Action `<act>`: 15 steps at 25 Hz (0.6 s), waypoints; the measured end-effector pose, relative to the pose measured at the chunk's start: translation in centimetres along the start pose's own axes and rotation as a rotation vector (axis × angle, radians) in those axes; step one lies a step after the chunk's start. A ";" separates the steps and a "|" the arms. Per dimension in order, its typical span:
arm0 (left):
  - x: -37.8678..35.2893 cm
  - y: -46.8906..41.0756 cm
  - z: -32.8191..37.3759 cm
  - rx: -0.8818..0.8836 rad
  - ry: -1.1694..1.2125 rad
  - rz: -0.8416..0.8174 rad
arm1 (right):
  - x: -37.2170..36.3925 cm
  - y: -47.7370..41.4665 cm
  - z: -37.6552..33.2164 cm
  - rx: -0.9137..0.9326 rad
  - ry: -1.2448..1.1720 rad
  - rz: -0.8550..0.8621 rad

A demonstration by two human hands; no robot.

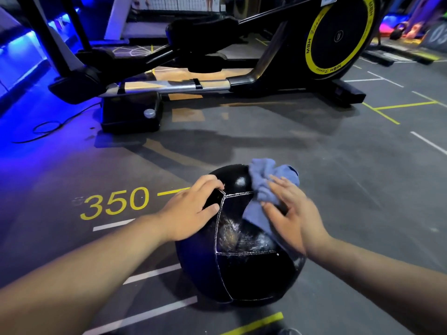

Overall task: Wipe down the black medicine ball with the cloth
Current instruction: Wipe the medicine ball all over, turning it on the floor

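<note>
Floor, left: a yellow "350" marking and white lines, well apart from the work.

Left hand: laid on the upper left of the ball, fingers spread and bent slightly over its curve, fingertips near a white seam. It holds nothing and appears to brace the ball against rolling.

Ball: black, stitched in panels, resting on the grey floor directly in front of the person, between the two forearms. Being round, it offers no long axis. The upper middle panel carries a streaked sheen, probably moisture from wiping.

Cloth: blue, bunched on the ball's upper right, its far edge standing clear of the surface.

Right hand: flat and wide, palm and straight fingers pressing the cloth onto the ball; nothing is pinched.

Key relation: the cloth lies under the right hand, which is the nearer one, while the dull lower panels lie below that hand, toward the person. A stroke downward looks the likely next move, with the left hand steadying.

Behind, right: an exercise machine with a yellow-ringed flywheel.
</note>
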State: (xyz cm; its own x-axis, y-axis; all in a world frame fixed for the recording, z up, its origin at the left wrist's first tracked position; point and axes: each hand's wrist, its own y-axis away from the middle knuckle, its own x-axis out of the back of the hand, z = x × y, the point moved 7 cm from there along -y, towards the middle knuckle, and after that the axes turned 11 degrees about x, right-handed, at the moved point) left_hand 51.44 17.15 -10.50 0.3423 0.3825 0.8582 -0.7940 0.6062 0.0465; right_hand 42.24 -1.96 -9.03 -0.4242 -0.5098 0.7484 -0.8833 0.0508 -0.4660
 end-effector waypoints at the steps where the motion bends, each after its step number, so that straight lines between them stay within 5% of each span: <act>1: 0.0 -0.1 -0.3 0.016 0.005 -0.006 | -1.1 0.6 -2.0 0.181 0.101 -0.084; 5: 0.1 -0.3 -1.0 0.067 0.075 0.001 | -4.1 3.0 -6.3 0.541 0.454 -0.321; 15: 0.1 -0.4 -0.6 0.019 0.056 0.012 | -1.8 0.2 -6.5 0.489 0.478 -0.249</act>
State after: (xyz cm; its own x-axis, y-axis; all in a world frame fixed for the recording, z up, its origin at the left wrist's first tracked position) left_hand 52.14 17.37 -10.78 0.3602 0.4284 0.8287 -0.8074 0.5882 0.0468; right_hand 41.50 4.50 -7.39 -0.3620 -0.0202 0.9320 -0.8220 -0.4646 -0.3293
